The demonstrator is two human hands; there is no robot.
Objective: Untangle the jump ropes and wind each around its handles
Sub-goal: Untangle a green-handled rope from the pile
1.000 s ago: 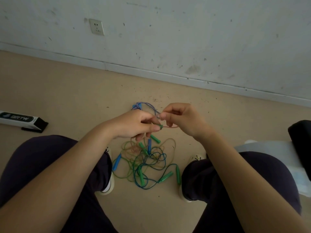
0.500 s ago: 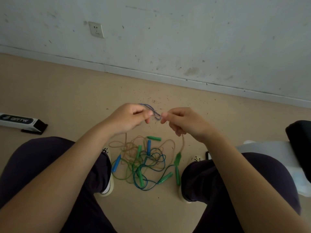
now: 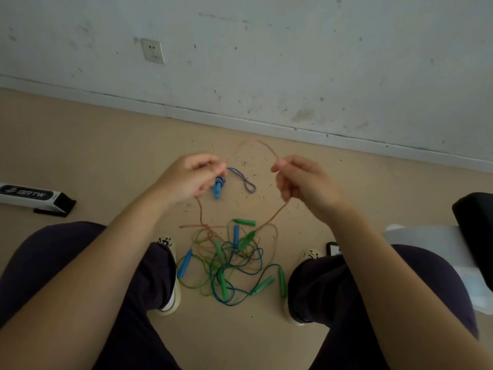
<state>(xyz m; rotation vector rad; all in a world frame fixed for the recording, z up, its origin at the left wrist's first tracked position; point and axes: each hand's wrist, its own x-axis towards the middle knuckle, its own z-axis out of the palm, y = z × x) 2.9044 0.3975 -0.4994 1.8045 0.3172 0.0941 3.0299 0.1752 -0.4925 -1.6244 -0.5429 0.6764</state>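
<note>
Between the person's knees, in the head view, a tangle of jump ropes (image 3: 229,260) lies on the tan floor (image 3: 93,156), green, blue and pale orange cords crossing one another with green and blue handles scattered through them. Above the pile, the left hand (image 3: 190,177) has its fingers curled and pinches a pale orange rope (image 3: 256,142) near the fingertips. The right hand (image 3: 298,180) pinches the same rope between thumb and forefinger, well apart from the left. The rope arches up between the two hands, then drops from each into the tangle; the strand below the right hand leads toward a green handle (image 3: 246,239). Just beside the left hand's fingertips, a blue-and-white braided rope (image 3: 241,177) curls in a loop, with a blue handle (image 3: 218,188) under the hand; whether the hand also holds this one cannot be told. At the left, a white and black box (image 3: 34,194) lies on the floor, printed with letters that seem to read "BRTW". A white wall socket (image 3: 152,50) sits on the scuffed wall (image 3: 293,62).
</note>
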